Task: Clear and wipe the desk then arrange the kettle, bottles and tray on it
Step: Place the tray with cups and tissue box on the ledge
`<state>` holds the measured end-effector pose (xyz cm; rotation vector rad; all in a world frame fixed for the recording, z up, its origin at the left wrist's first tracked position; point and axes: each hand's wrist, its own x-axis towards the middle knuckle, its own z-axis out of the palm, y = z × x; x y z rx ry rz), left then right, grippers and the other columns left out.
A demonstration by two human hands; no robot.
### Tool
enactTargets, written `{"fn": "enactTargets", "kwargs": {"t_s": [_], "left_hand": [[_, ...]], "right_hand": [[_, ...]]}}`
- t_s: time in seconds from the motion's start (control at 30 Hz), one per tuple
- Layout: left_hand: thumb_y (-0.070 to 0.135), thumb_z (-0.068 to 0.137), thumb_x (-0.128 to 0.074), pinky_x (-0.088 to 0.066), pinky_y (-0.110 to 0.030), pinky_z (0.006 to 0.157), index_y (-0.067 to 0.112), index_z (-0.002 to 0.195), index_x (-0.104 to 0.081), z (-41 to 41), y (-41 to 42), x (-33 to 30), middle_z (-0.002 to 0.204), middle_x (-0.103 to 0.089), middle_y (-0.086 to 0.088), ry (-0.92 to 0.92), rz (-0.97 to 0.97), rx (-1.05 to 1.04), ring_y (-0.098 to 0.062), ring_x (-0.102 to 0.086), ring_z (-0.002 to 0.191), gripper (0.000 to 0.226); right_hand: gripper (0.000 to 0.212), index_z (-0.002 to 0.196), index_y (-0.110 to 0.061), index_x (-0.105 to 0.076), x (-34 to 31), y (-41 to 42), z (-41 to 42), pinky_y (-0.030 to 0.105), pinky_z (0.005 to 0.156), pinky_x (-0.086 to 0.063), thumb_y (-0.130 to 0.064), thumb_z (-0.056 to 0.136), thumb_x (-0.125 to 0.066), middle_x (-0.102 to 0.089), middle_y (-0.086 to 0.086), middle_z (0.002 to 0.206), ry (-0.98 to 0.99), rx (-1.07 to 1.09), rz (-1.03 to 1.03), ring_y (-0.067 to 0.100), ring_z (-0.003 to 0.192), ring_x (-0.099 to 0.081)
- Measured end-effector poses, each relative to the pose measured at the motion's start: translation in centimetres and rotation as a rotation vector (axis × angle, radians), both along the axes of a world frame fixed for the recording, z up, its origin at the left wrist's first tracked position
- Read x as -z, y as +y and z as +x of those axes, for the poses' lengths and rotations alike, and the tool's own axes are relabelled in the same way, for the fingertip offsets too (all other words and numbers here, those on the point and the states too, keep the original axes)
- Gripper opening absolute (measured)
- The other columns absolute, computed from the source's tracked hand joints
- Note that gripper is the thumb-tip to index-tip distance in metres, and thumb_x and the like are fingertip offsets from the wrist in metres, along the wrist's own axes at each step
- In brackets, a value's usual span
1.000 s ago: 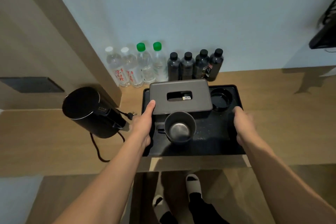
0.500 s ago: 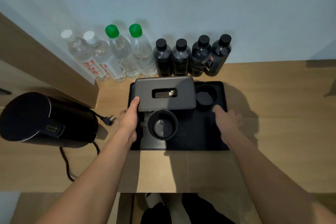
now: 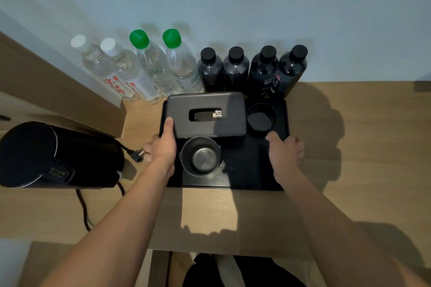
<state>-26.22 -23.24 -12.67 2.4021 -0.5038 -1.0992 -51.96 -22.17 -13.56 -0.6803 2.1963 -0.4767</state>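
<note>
Wooden desk (image 3: 361, 147) against pale wall. Black kettle (image 3: 46, 154) at far left on desk, well apart from tray, cord (image 3: 84, 209) trailing toward front edge, plug (image 3: 136, 155) lying just beside left hand. Black tray (image 3: 245, 175) flat on desk centre, back edge close to bottle row. On tray: dark tissue box (image 3: 205, 114) at back left, black round cup (image 3: 261, 116) at back right, steel-lined mug (image 3: 200, 156) in front of box, touching or nearly touching it. Along wall, upright in a row: two clear white-capped bottles (image 3: 112, 70), two clear green-capped bottles (image 3: 163, 65), four black bottles (image 3: 251, 70). Left hand (image 3: 163, 147) gripping tray's left edge, thumb up against tissue box corner, fingers curled down outside rim. Right hand (image 3: 285, 154) at tray's right edge, thumb on tray surface, fingers curled over outer side; actual grasp hard to confirm.
</note>
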Motion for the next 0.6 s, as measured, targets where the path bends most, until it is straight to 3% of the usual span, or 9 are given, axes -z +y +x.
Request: {"fn": "enactTargets", "kwargs": {"t_s": [0.17,0.3,0.4,0.5,0.6], "left_hand": [[0.08,0.091,-0.031,-0.018,-0.053,0.116,0.016,0.152,-0.038,-0.3,-0.5,0.3,0.159,-0.024,-0.01,-0.055,0.033,0.017,-0.035,-0.019,0.145,0.089],[0.081,0.089,-0.032,-0.027,-0.056,0.116,0.016,0.15,-0.04,-0.1,-0.1,-0.6,0.155,-0.033,-0.014,-0.044,0.023,0.029,-0.039,-0.033,0.14,0.09],[0.073,0.091,-0.037,-0.033,-0.057,0.114,0.016,0.152,-0.037,-0.2,0.8,-3.0,0.154,-0.038,-0.014,-0.087,-0.132,0.073,-0.039,-0.039,0.138,0.083],[0.052,0.102,-0.041,-0.031,-0.051,0.116,0.013,0.154,-0.034,-1.0,2.0,-6.0,0.153,-0.04,-0.013,-0.31,-0.319,0.275,-0.033,-0.037,0.142,0.065],[0.04,0.103,-0.046,-0.035,-0.048,0.112,0.008,0.146,-0.043,-1.6,3.5,-8.3,0.14,-0.051,-0.016,-0.481,-0.502,0.482,-0.032,-0.045,0.133,0.053]], "right_hand": [[0.074,0.146,-0.001,-0.032,-0.1,0.2,0.1,0.048,0.114,-0.024,-0.04,0.088,-0.057,-0.019,0.01,0.156,0.001,-0.024,-0.016,0.031,0.138,-0.024],[0.072,0.148,0.001,-0.029,-1.2,0.7,-0.5,0.046,0.113,-0.026,-0.036,0.092,-0.055,-0.02,0.013,0.156,-0.012,-0.083,-0.001,0.032,0.14,-0.022],[0.066,0.147,0.001,-0.03,-3.4,1.8,-0.9,0.046,0.112,-0.027,-0.031,0.095,-0.055,-0.028,0.016,0.154,-0.005,-0.167,-0.064,0.034,0.14,-0.025],[0.062,0.147,-0.005,-0.03,-6.3,3.3,-0.9,0.039,0.11,-0.031,-0.023,0.094,-0.057,-0.036,0.011,0.148,0.014,-0.26,-0.228,0.029,0.137,-0.034],[0.06,0.145,-0.005,-0.035,-8.3,5.0,-0.6,0.041,0.11,-0.037,-0.024,0.092,-0.057,-0.041,0.01,0.142,0.08,-0.378,-0.346,0.03,0.133,-0.039]]}}
